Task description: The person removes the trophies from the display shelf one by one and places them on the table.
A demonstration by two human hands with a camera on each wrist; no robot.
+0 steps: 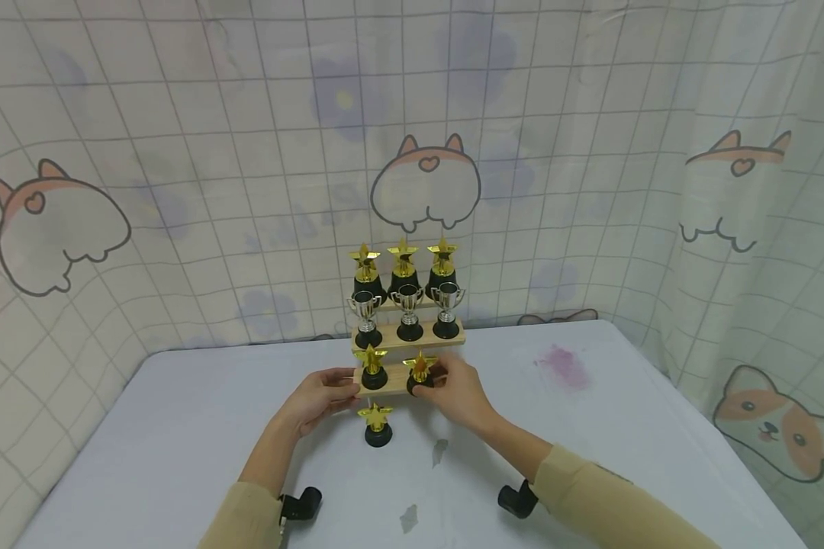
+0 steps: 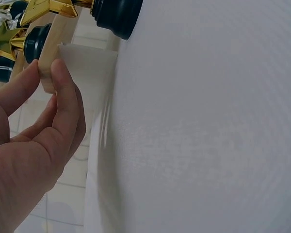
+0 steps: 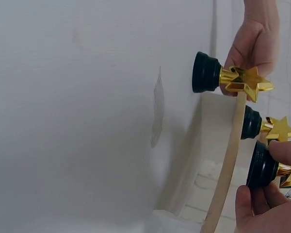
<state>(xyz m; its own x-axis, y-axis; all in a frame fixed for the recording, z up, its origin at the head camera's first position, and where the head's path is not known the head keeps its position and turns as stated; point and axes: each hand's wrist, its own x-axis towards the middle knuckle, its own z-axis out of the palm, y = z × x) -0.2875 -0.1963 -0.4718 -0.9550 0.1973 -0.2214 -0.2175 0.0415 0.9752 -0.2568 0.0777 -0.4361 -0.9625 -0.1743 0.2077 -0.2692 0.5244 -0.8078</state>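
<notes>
Right hand (image 1: 456,393) has its fingers and thumb curled round the black base of a gold star trophy (image 1: 421,371), which sits on the lowest step of a wooden tiered stand (image 1: 391,381), a bit below the middle of the head view. The right wrist view shows the same pinch at lower right. Left hand (image 1: 319,396) is holding the left end of that bottom step; in the left wrist view, upper left, the thumb and fingers pinch the end of the board.

1 more gold star trophy (image 1: 373,366) already stands on that step just left of the held one, and a 3rd (image 1: 377,424) is down on the white table (image 1: 178,427) right in front of the stand. Up above, 3 silver cup trophies (image 1: 408,311) fill the middle step and 3 more gold stars (image 1: 403,267) the top.

Stuff I'd worry about:
- The step looks narrow, so a base set near the edge could tip off the front.
- The 2 stars are close, so a nudge sideways may knock the neighbour over.
- If the left hand loosens or shoves the board, I reckon the whole stand wobbles and the upper rows could fall.
- The star on the table sits under the wrists and could be clipped by a sleeve.
</notes>
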